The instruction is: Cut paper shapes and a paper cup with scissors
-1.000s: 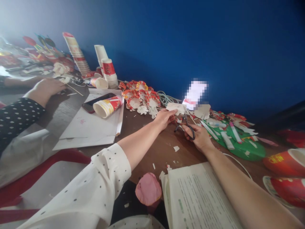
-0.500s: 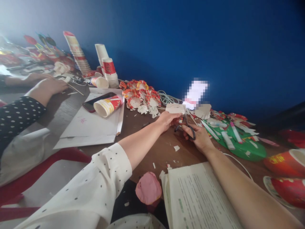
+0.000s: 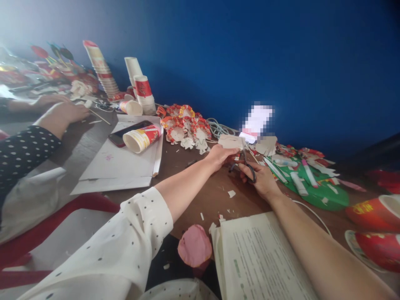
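Observation:
Between thumb and fingers, my left hand [image 3: 221, 156] pinches a pale piece of paper or card [image 3: 229, 142]. My right hand [image 3: 261, 179] grips a pair of scissors [image 3: 251, 173] by its dark handles, and the blades point away from me and meet the right edge of the piece. Just behind them stands a lit phone [image 3: 258, 121], its screen blurred out. Another pale flat piece [image 3: 267, 146] lies to the right of the phone. Small paper scraps [image 3: 231, 194] are strewn on the brown table below my hands.
Left of my hands lie red-and-white cut paper flowers [image 3: 187, 125], a paper cup [image 3: 140, 139] and a dark phone [image 3: 125, 134] on a white folder [image 3: 115, 166]. Markers rest on a green sheet [image 3: 331, 191] at right. Printed pages [image 3: 262, 254] lie in front. A co-worker's hands [image 3: 62, 114] are at far left.
The pale piece in my left hand has tilted and shifted slightly at the scissor blades. Both arms stay almost in place.

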`<action>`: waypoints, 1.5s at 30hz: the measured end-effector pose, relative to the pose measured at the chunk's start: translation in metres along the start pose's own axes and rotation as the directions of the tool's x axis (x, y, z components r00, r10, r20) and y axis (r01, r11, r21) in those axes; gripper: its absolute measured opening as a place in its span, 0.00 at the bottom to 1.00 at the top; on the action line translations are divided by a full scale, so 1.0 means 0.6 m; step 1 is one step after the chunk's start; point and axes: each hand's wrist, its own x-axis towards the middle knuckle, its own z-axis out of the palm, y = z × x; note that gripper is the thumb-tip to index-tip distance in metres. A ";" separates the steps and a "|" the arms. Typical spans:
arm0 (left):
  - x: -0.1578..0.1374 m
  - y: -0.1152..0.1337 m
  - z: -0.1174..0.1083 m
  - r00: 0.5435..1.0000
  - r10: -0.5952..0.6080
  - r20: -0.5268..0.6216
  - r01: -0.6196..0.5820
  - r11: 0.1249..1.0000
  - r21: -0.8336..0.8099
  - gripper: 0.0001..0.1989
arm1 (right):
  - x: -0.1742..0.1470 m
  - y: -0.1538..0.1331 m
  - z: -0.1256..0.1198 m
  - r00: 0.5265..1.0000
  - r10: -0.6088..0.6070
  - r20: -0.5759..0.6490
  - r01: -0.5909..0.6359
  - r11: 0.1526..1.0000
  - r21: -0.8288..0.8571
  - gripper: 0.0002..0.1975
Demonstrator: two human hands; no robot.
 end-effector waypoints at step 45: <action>0.004 -0.016 0.003 0.997 -0.074 0.000 0.073 0.993 -0.093 0.12 | -0.002 -0.002 0.005 0.998 -0.032 -0.057 0.033 0.999 0.020 0.24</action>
